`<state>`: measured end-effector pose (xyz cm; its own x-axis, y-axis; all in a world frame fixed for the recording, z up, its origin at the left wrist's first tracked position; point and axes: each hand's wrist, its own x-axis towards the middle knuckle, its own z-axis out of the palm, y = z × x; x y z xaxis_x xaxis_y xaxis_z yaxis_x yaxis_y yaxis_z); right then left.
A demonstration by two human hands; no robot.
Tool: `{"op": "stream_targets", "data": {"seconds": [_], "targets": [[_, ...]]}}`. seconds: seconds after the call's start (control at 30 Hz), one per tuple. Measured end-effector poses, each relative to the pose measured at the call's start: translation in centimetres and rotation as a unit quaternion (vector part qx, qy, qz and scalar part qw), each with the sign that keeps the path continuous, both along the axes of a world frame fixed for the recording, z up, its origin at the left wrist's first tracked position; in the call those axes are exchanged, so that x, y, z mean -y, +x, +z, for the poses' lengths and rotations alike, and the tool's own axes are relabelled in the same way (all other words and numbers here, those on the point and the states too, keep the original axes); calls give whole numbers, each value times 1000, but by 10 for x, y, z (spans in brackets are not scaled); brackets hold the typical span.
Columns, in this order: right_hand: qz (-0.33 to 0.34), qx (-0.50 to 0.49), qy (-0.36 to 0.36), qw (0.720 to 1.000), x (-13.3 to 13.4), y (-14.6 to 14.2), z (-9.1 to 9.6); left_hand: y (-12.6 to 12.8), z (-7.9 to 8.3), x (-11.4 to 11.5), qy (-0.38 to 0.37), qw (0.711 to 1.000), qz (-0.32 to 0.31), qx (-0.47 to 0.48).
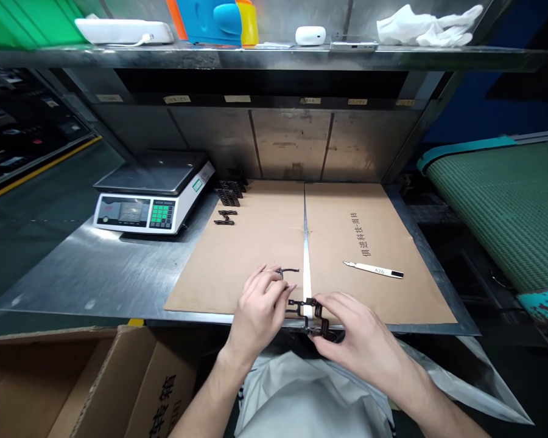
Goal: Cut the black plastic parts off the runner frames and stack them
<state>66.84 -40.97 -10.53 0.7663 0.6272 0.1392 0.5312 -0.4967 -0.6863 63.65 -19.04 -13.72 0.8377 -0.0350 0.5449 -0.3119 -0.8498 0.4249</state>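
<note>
My right hand [354,322] is closed around black plastic frame parts [318,313] with an angular, stepped outline, above the table's front edge. Just left of them, my left hand [261,304] has its fingers pinched together, and a thin, curved black strip [290,270] sticks out from them. Its fingertips are close to the frame parts; whether they touch them I cannot tell. Similar black parts [228,193] stand in stacks at the back left of the cardboard sheet [265,237], with a few more lying in front of them.
A craft knife [374,269] lies on the cardboard at the right. The digital scale [153,194] stands on the metal table [64,280] at the left. Overhead runs a metal shelf [265,59]. A green conveyor belt [506,201] is at the right, an open carton [114,377] at lower left.
</note>
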Motion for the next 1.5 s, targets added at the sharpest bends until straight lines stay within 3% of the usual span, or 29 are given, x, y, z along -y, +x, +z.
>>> {"op": "stream_targets", "data": {"seconds": [0.23, 0.53, 0.73, 1.07, 1.3, 1.5], "targets": [[26, 4, -20, 999, -10, 1, -9, 8, 4, 21, 15, 999, -27, 7], [77, 5, 17, 997, -6, 6, -31, 6, 4, 20, 15, 1000, -21, 4], [61, 7, -26, 998, -12, 7, -42, 7, 4, 20, 21, 999, -36, -1], [80, 22, 25, 996, -2, 0, -36, 2, -5, 6, -60, 995, -73, 28], [81, -8, 19, 997, -3, -5, -35, -1, -18, 3, -102, 991, -77, 27], [70, -12, -19, 997, -7, -9, -37, -4, -15, 3, -71, 995, -69, 10]]}}
